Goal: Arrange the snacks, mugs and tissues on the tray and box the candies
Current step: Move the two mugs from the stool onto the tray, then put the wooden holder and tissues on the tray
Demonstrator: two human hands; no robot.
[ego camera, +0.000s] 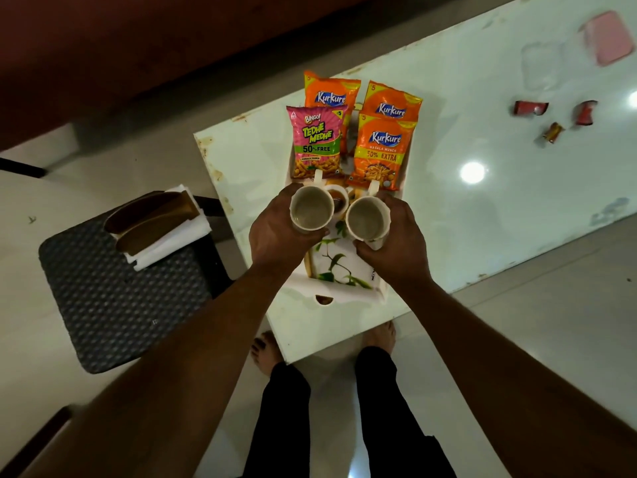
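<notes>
My left hand (279, 232) grips a cream mug (312, 208) and my right hand (396, 246) grips a second cream mug (367, 219); both are held upright above the white tray (344, 294) with a leaf print. A third mug (336, 198) shows partly between them on the tray. On the tray's far half lie a pink Bingo snack bag (317, 143) and three orange Kurkure bags (384, 150). Loose wrapped candies (531, 108) lie on the table to the far right. A stack of white tissues (172, 243) sits on a chair at the left.
The white table (482, 208) runs toward the upper right; a pink box (608, 37) and a clear lid (541, 63) sit at its far end. A dark woven chair seat (113, 298) holds a brown holder (151, 215) on the tissues. My bare feet stand at the table's corner.
</notes>
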